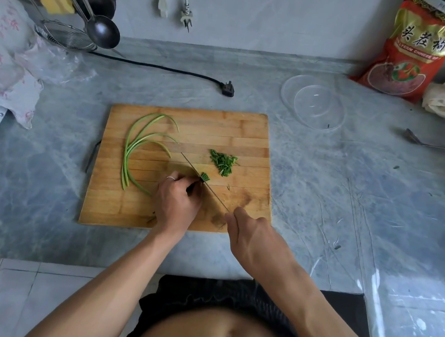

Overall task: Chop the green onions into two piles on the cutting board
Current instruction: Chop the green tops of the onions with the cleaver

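Observation:
A wooden cutting board (pixel 251 132) lies on the grey counter. Several long green onion stalks (pixel 138 141) curve across its left half. A pile of chopped green onion (pixel 223 161) sits right of centre. My left hand (pixel 176 202), with a ring on one finger, curls over a short bundle of green onion (pixel 205 177) whose cut ends stick out beside the blade. My right hand (pixel 250 238) grips the handle of a knife (pixel 206 185); the thin blade runs diagonally up-left across the board, right against the bundle.
A clear plastic bowl (pixel 313 102) and a spoon (pixel 416 138) lie at the back right, with a red food bag (pixel 414 50) behind. A black power plug (pixel 228 88) and cable lie behind the board. A utensil rack with a ladle (pixel 103 30) stands at the back left.

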The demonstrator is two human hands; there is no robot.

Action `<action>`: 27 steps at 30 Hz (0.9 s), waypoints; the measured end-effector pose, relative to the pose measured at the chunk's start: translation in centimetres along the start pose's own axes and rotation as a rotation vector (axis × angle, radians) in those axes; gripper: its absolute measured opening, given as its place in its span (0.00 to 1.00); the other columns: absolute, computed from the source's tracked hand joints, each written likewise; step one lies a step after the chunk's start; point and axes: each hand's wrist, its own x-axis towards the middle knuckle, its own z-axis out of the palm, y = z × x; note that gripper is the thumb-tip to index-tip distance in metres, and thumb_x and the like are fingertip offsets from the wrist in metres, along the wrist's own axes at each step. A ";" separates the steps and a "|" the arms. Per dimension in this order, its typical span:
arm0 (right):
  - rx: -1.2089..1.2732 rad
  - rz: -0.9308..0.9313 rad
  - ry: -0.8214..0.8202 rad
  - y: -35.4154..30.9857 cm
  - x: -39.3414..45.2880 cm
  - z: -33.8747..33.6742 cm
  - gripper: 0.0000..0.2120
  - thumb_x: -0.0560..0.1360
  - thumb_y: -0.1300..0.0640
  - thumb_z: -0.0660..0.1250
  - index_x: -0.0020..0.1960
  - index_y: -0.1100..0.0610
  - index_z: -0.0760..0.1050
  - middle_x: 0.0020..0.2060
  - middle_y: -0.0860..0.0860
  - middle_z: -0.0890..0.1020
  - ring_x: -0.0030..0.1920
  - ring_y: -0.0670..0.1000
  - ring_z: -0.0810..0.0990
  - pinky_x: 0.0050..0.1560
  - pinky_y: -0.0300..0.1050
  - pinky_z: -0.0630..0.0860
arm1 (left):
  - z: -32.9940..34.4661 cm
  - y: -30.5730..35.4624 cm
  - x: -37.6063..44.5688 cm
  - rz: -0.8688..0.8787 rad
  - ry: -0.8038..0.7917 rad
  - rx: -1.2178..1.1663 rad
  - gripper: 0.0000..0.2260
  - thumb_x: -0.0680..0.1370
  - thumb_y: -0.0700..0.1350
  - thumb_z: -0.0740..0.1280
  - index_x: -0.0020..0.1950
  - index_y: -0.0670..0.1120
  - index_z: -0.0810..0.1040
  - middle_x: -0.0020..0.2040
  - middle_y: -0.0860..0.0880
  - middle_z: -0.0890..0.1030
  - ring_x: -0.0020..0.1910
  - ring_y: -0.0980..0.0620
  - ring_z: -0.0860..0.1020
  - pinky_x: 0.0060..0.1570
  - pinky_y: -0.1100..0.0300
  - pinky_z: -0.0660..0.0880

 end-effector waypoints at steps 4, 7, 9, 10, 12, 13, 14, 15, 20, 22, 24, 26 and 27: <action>-0.028 -0.003 0.000 0.1 0.3 0.3 0.16 0.83 0.45 0.48 0.48 0.56 0.66 0.25 0.52 0.64 0.22 0.52 0.60 0.23 0.43 0.55 | -0.1 -0.2 0.1 0.022 -0.025 0.004 0.08 0.71 0.39 0.70 0.45 0.47 0.86 0.39 0.46 0.79 0.37 0.40 0.76 0.36 0.52 0.73; 0.014 -0.020 -0.012 0.1 0.8 0.7 0.15 0.83 0.45 0.48 0.46 0.55 0.63 0.26 0.53 0.67 0.23 0.54 0.61 0.23 0.45 0.59 | -0.2 -0.1 0.0 0.009 -0.034 0.029 0.04 0.69 0.36 0.70 0.39 0.43 0.84 0.36 0.45 0.77 0.33 0.41 0.74 0.33 0.54 0.68; 0.038 -0.023 -0.010 0.2 0.9 0.8 0.14 0.83 0.45 0.49 0.44 0.53 0.61 0.26 0.54 0.68 0.23 0.54 0.61 0.24 0.45 0.60 | -0.1 -0.3 0.0 0.009 -0.031 0.035 0.03 0.69 0.36 0.70 0.37 0.42 0.83 0.36 0.45 0.76 0.33 0.41 0.73 0.32 0.56 0.66; 0.034 -0.024 -0.010 0.3 0.7 0.8 0.13 0.83 0.45 0.49 0.45 0.53 0.60 0.26 0.53 0.67 0.23 0.54 0.61 0.24 0.45 0.59 | -0.1 -0.3 0.0 0.007 -0.026 0.032 0.04 0.69 0.36 0.69 0.38 0.42 0.83 0.36 0.45 0.76 0.33 0.41 0.73 0.32 0.56 0.66; 0.036 -0.015 -0.002 0.7 0.0 0.8 0.12 0.83 0.46 0.50 0.45 0.52 0.61 0.24 0.52 0.66 0.21 0.53 0.61 0.23 0.43 0.57 | 0.0 -0.1 -0.1 0.004 -0.014 0.012 0.05 0.70 0.36 0.68 0.39 0.42 0.84 0.37 0.45 0.77 0.34 0.41 0.74 0.33 0.54 0.68; 0.044 -0.010 0.004 0.9 -0.3 0.8 0.12 0.83 0.46 0.50 0.44 0.52 0.61 0.23 0.52 0.66 0.21 0.53 0.60 0.22 0.42 0.56 | 0.0 0.0 -0.2 0.001 -0.012 0.003 0.05 0.70 0.37 0.68 0.39 0.43 0.84 0.38 0.45 0.78 0.34 0.41 0.74 0.33 0.54 0.70; 0.051 -0.006 0.007 1.1 -0.5 0.8 0.13 0.83 0.46 0.51 0.44 0.52 0.61 0.23 0.52 0.67 0.20 0.53 0.60 0.22 0.42 0.55 | -0.1 0.1 -0.3 -0.003 -0.010 -0.003 0.06 0.71 0.38 0.68 0.39 0.43 0.84 0.39 0.45 0.78 0.35 0.41 0.74 0.33 0.54 0.70; 0.060 -0.004 0.003 1.2 -0.5 0.8 0.13 0.83 0.46 0.51 0.43 0.52 0.62 0.23 0.52 0.67 0.20 0.53 0.60 0.22 0.43 0.55 | 0.0 0.3 -0.3 -0.006 -0.006 -0.008 0.06 0.71 0.38 0.68 0.39 0.43 0.84 0.39 0.45 0.78 0.35 0.42 0.74 0.33 0.55 0.69; 0.076 -0.033 -0.001 0.0 1.2 1.0 0.15 0.82 0.45 0.50 0.44 0.54 0.63 0.25 0.52 0.67 0.22 0.53 0.61 0.24 0.44 0.57 | -0.3 -0.3 -0.1 0.005 -0.004 0.004 0.06 0.71 0.37 0.68 0.40 0.43 0.84 0.37 0.44 0.77 0.34 0.40 0.74 0.34 0.57 0.65; 0.069 -0.014 -0.008 0.4 0.7 0.9 0.14 0.83 0.46 0.50 0.45 0.54 0.63 0.26 0.52 0.66 0.23 0.53 0.61 0.24 0.43 0.56 | -0.1 -0.4 -0.1 0.019 -0.006 0.005 0.06 0.70 0.37 0.67 0.41 0.43 0.84 0.37 0.44 0.77 0.34 0.40 0.74 0.35 0.54 0.68; 0.074 0.003 -0.020 0.9 0.1 0.7 0.13 0.83 0.46 0.50 0.45 0.54 0.62 0.25 0.51 0.65 0.22 0.52 0.60 0.24 0.43 0.55 | 0.0 -0.3 -0.1 0.032 0.004 0.002 0.07 0.71 0.39 0.66 0.41 0.43 0.84 0.38 0.44 0.77 0.35 0.40 0.73 0.36 0.52 0.70; 0.100 -0.003 -0.012 0.7 0.5 0.8 0.14 0.83 0.46 0.50 0.44 0.54 0.62 0.25 0.51 0.66 0.23 0.53 0.61 0.24 0.43 0.56 | 0.1 -0.2 -0.3 0.032 0.005 0.007 0.08 0.72 0.39 0.65 0.41 0.43 0.85 0.38 0.45 0.77 0.36 0.40 0.73 0.36 0.52 0.70; 0.109 -0.010 -0.007 0.3 1.1 0.8 0.14 0.83 0.46 0.50 0.45 0.55 0.63 0.26 0.52 0.67 0.23 0.53 0.62 0.25 0.44 0.58 | 0.1 -0.1 -0.3 0.027 0.000 0.007 0.07 0.72 0.39 0.66 0.40 0.43 0.84 0.38 0.45 0.77 0.36 0.40 0.73 0.35 0.53 0.70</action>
